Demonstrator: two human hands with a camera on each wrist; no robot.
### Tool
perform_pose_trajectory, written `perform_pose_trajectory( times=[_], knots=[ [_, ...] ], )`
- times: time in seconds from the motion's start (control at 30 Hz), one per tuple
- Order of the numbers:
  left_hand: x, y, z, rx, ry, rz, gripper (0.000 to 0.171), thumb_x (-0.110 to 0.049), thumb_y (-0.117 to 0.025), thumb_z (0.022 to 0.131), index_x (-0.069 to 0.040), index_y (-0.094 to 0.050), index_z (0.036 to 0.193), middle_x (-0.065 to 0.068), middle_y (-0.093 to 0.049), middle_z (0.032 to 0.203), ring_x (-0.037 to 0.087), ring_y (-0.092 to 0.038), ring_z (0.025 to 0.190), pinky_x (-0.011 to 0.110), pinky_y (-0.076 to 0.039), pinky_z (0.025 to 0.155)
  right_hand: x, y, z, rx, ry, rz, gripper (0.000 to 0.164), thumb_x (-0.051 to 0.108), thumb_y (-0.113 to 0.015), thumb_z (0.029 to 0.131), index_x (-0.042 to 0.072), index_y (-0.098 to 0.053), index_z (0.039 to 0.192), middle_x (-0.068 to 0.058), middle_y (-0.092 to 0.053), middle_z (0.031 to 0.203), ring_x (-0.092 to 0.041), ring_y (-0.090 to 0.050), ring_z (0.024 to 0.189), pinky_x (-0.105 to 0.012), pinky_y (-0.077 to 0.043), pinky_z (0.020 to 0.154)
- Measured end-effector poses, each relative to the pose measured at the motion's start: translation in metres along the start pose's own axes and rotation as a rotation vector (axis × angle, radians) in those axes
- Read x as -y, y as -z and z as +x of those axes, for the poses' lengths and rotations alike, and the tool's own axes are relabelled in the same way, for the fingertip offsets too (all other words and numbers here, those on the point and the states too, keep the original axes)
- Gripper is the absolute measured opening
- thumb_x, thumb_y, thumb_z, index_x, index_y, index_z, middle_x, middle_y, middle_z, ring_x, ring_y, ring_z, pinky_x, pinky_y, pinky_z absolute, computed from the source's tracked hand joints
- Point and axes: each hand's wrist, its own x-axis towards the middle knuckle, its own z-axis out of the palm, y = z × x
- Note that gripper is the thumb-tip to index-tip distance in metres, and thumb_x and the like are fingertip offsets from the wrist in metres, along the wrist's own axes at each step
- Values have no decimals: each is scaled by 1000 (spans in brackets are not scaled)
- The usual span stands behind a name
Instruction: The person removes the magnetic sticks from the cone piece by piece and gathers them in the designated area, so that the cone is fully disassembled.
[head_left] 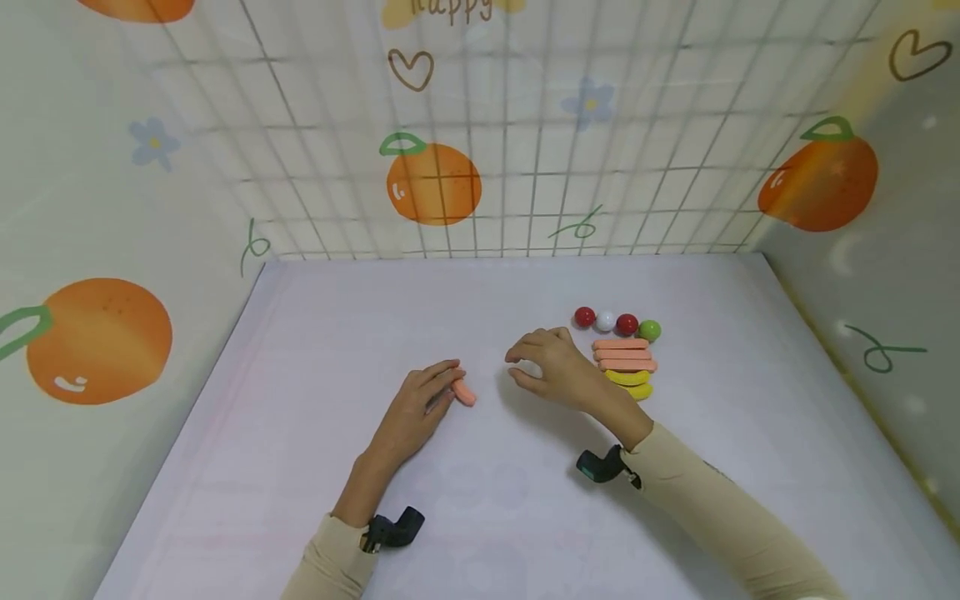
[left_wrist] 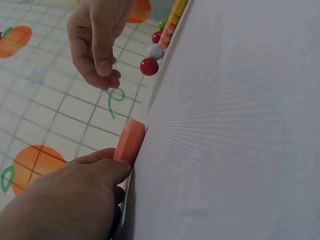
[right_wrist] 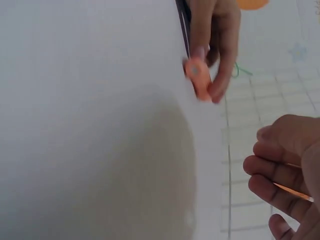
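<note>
My left hand (head_left: 411,411) pinches a short pink sausage-shaped stick (head_left: 463,392) between thumb and fingers, low at the white tabletop. In the left wrist view, the pink stick (left_wrist: 131,141) shows grooves along its side. One end of the same stick (right_wrist: 199,80), with a small round spot, faces the right wrist view. My right hand (head_left: 558,367) hovers to the right of it, fingers loosely bent and thumb apart, holding nothing. Its shadow falls on the table below. Two yellow banana-shaped pieces (head_left: 630,384) lie just beyond its wrist, partly hidden by it.
Behind the right hand, three pink sticks (head_left: 625,355) lie side by side. A row of balls runs further back: a red ball (head_left: 584,317), a white ball (head_left: 605,321), another red ball (head_left: 627,324) and a green ball (head_left: 650,331). A patterned curtain (head_left: 517,150) encloses the table (head_left: 480,500).
</note>
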Motion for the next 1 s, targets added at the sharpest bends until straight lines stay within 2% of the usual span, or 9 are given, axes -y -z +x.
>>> perform_pose_trajectory(
  times=[0.17, 0.37, 0.5, 0.63, 0.8, 1.0],
  knots=[
    [-2, -1, 2, 2, -34, -18, 30, -9, -69, 95, -12, -67, 125, 6, -55, 138, 25, -49, 124, 44, -44, 101, 11, -14, -1, 13, -6, 40, 17, 20, -74, 91, 11, -75, 105, 1, -70, 107, -19, -61, 105, -43, -37, 88],
    [-2, -3, -2, 18, -4, -20, 23, -11, -72, 93, -17, -71, 116, 0, -57, 122, 20, -52, 112, 40, -48, 91, 19, -28, -2, 64, -14, 63, 21, 20, -74, 90, 11, -73, 109, 0, -68, 112, -20, -59, 109, -46, -37, 90],
    [-2, -2, -2, 4, 21, -40, 21, -10, -73, 92, -18, -72, 112, -5, -59, 117, 16, -51, 105, 36, -48, 85, 21, -36, 1, 61, 36, 45, 20, 17, -76, 88, 12, -73, 108, 1, -68, 111, -20, -59, 107, -45, -38, 89],
    [-1, -2, -1, 10, 21, -57, 20, -13, -73, 92, -19, -73, 111, -9, -60, 115, 12, -52, 104, 34, -48, 84, 20, -42, 4, 66, 102, -2, 19, 17, -80, 86, 14, -74, 104, 3, -69, 108, -18, -59, 103, -44, -38, 88],
    [-1, -2, -1, 11, 13, -77, 18, -14, -72, 93, -18, -74, 111, -9, -62, 114, 11, -55, 105, 34, -49, 86, 19, -45, 6, 91, 161, -63, 19, 19, -82, 84, 16, -75, 101, 4, -69, 103, -16, -60, 99, -44, -38, 89],
    [-2, 1, -1, -27, 16, -79, 20, -18, -69, 97, -16, -73, 116, -7, -64, 114, 12, -57, 104, 34, -50, 85, 19, -33, 5, 76, 138, -112, 18, 20, -82, 82, 16, -76, 98, 5, -68, 97, -16, -58, 95, -44, -38, 89]
  ],
)
